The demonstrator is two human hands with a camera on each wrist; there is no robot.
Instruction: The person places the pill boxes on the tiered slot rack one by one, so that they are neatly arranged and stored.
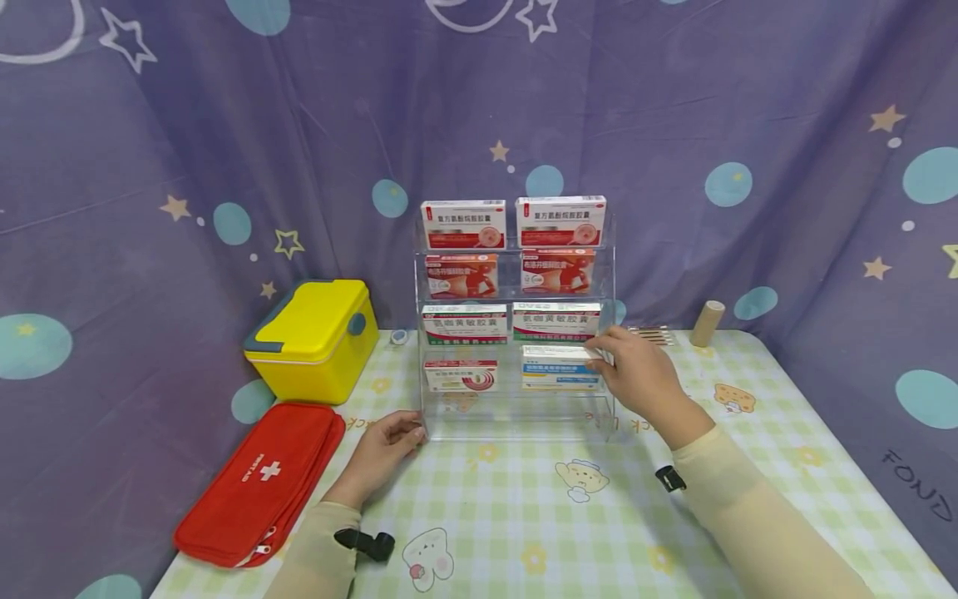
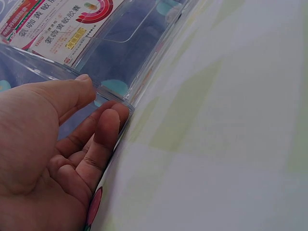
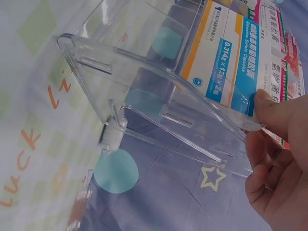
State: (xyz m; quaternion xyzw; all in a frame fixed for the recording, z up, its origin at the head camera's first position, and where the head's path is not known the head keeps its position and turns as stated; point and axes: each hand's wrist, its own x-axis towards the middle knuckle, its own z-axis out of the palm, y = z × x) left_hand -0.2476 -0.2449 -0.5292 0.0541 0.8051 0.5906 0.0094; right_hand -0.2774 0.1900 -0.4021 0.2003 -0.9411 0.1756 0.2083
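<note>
Right hand pinches blue-white box at its right end, box in bottom right slot of clear rack. Left hand, fingers relaxed, touches rack's front left corner on worktop. Yellow case, red pouch left.

A yellow case with a grey lid trim is placed at the table's back left; a red first-aid pouch (white cross on top) is laid just in front of it. A tan roll is stood upright at the back right, before a starred purple backdrop
</note>
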